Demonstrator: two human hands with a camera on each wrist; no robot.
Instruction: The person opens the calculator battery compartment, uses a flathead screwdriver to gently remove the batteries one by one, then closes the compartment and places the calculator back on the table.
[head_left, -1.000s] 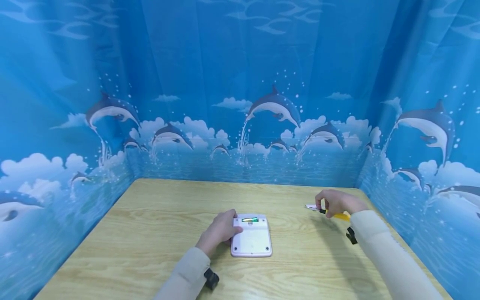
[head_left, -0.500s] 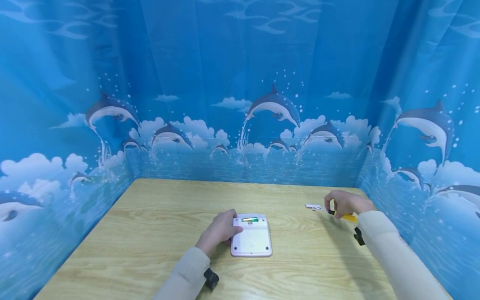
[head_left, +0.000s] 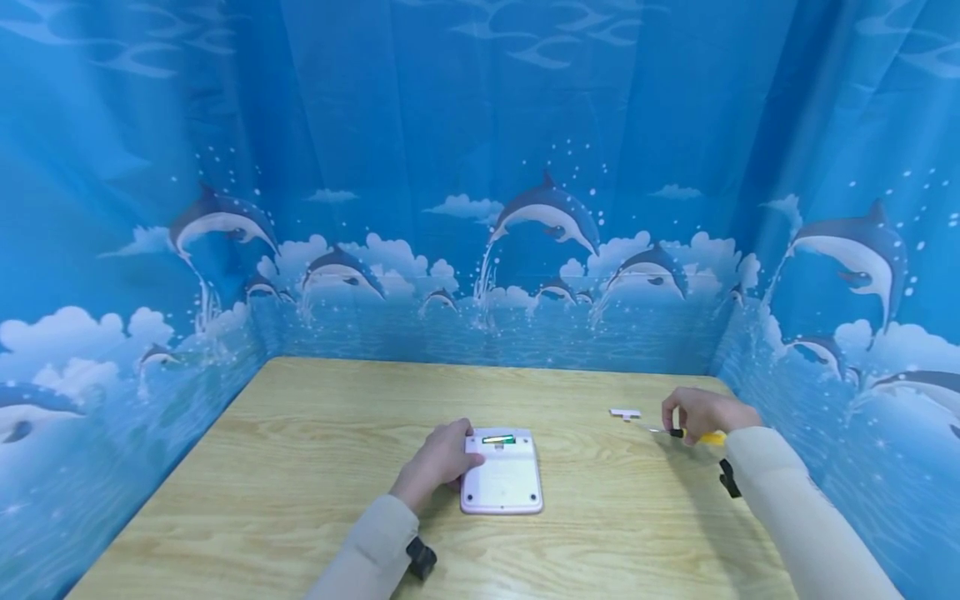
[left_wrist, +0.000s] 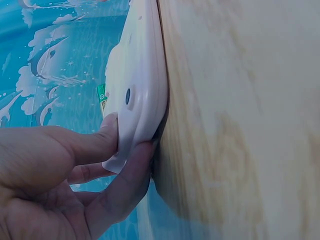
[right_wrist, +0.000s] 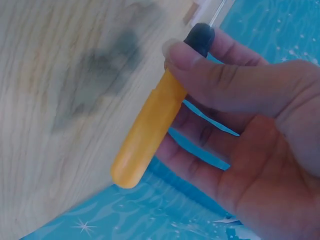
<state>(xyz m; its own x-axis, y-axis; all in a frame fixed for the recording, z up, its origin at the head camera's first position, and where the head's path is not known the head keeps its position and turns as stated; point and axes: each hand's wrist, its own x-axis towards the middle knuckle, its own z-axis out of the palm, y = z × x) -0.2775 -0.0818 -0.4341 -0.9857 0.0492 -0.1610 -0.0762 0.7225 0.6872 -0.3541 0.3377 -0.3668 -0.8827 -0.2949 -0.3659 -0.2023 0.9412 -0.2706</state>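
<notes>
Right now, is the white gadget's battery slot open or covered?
Open: a green battery shows bare in the upturned gadget, and what looks like the cover lies apart on the table.

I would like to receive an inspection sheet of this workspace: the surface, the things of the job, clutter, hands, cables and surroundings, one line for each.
Surface: light wood-grain table.
Job's things: white device lying battery side up, with a green battery exposed near its far end; small white cover lying to its right; yellow-handled screwdriver, tip near the cover, contact too small to tell.
Clutter: nothing seen.
Left hand: grips the device's left edge.
Right hand: pinches the screwdriver near its black collar.
Cables: nothing seen.
Surroundings: blue dolphin-print curtain behind the table and along both sides.
</notes>
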